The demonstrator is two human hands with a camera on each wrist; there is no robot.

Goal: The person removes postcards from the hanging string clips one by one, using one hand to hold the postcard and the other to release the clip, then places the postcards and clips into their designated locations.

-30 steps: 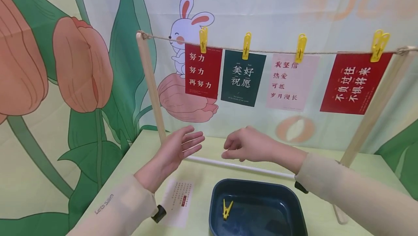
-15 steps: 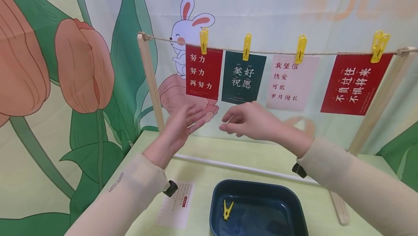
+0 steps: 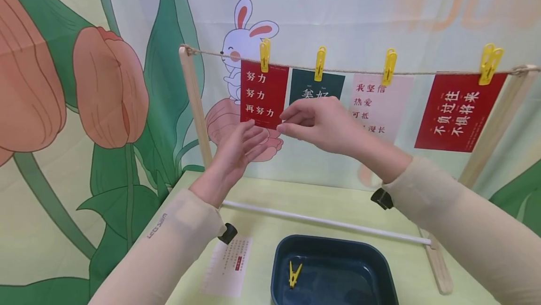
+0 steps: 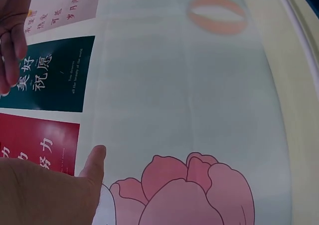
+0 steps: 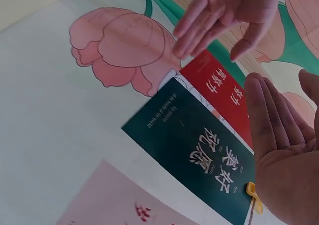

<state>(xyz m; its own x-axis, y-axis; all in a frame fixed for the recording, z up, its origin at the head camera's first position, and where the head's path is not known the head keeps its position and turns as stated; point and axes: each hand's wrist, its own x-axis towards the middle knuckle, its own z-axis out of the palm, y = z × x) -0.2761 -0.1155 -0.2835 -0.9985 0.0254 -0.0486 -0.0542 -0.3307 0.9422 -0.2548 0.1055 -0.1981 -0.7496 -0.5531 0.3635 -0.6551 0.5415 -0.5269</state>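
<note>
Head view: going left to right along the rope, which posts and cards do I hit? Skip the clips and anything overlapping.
Left wooden post → red card with three lines of text → dark green card → pale pink card → red card with sideways text.

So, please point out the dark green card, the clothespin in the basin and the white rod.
Dark green card (image 5: 187, 140), right wrist view: printed face.
Clothespin (image 3: 292, 282), head view: its joined end.
White rod (image 3: 325, 222), head view: about mid-length.
</note>
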